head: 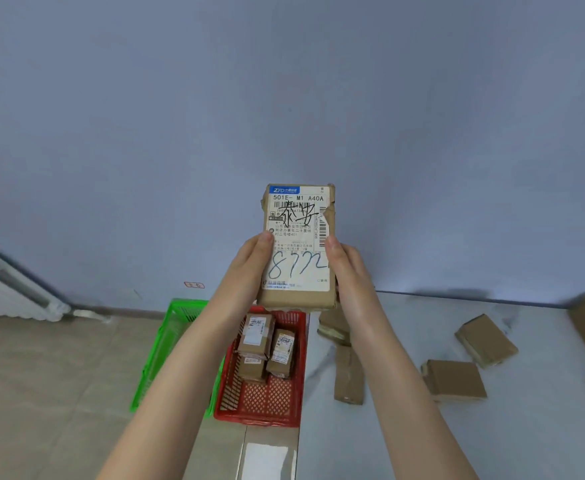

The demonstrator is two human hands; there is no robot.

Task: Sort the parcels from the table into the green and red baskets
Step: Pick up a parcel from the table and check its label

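Parcel (298, 216) raised, red basket (257, 419), green basket (165, 344) beside

- We see one brown parcel (298, 244) raised upright, its white label with a handwritten "872" facing us, held at its lower sides by the left grip (249, 268) and the right grip (348, 268).
- At its 6 o'clock, the red basket (260, 419) on the floor holds several small labelled parcels (254, 336).
- The green basket (159, 355) stands just beside the red one, at its 9 o'clock.
- At 4 o'clock of the raised parcel, we see plain brown parcels (454, 381) lying flat on the bench (544, 445).
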